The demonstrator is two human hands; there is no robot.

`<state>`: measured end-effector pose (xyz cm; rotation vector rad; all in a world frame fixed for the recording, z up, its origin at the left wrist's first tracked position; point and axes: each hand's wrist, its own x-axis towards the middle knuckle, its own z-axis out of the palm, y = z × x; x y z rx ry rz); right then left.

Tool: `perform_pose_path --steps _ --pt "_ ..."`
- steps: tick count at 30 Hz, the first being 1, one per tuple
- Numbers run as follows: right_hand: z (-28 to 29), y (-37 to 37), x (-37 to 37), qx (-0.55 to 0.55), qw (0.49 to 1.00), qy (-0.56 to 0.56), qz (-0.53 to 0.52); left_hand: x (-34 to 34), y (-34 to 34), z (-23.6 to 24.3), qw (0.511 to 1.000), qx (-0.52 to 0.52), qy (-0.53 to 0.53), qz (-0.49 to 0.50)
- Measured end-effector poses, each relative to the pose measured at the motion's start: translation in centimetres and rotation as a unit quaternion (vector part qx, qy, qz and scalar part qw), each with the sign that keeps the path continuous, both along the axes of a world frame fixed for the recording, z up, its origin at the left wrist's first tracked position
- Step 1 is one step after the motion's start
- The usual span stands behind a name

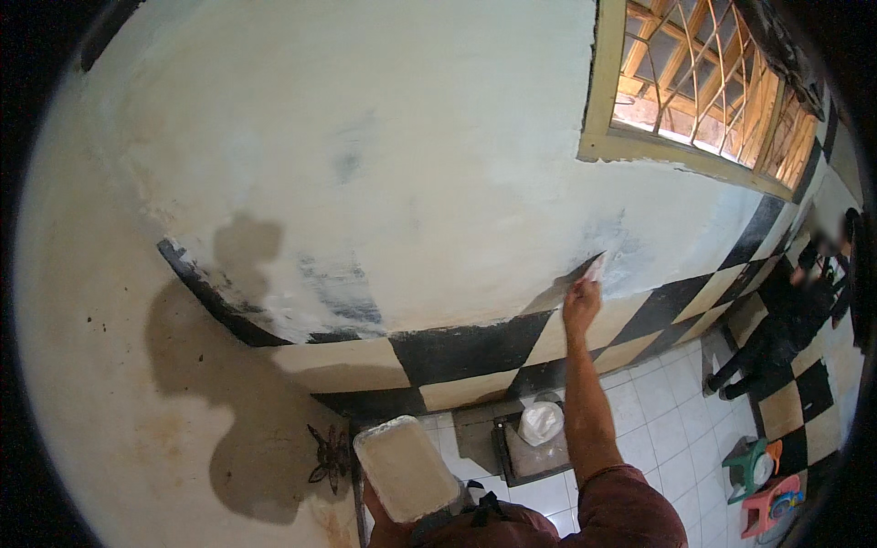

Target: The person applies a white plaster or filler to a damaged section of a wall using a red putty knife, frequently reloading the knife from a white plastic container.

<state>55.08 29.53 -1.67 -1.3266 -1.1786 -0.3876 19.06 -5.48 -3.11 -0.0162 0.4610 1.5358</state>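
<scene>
My right hand (582,303) reaches up to the wall, its fingers closed round a small whitish putty knife (596,267). The tip of the putty knife meets the pale wall (457,210) beside a grey-blue smeared patch (621,242). Low at my left side, a rectangular tray (438,457) has a white rim and a smooth beige surface inside. My left hand (382,522) grips the tray from its near left side; most of its fingers are hidden beneath it.
Black and cream checks (466,353) run along the lower wall. A barred window (694,82) is at upper right. Below stands a dark box (539,461) with a white plastic bag (542,423). A person in black (786,320), a green stool (744,466) and a pink stool (763,507) are at right.
</scene>
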Motion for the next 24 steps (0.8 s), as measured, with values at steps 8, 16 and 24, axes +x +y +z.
perform_pose_path --steps 8,16,24 --pt "-4.4 -6.5 -33.6 -0.158 0.946 -0.076 0.271 -4.3 -1.5 1.9 0.999 -0.026 0.007 0.034" --pt "-1.1 -11.6 -33.3 -0.079 0.896 -0.152 0.409 -9.2 -0.7 1.8 1.000 -0.020 0.005 0.022" --pt "-1.4 -7.1 -21.7 0.066 0.885 -0.399 0.230 -11.9 -0.4 1.3 1.000 -0.012 -0.007 0.005"
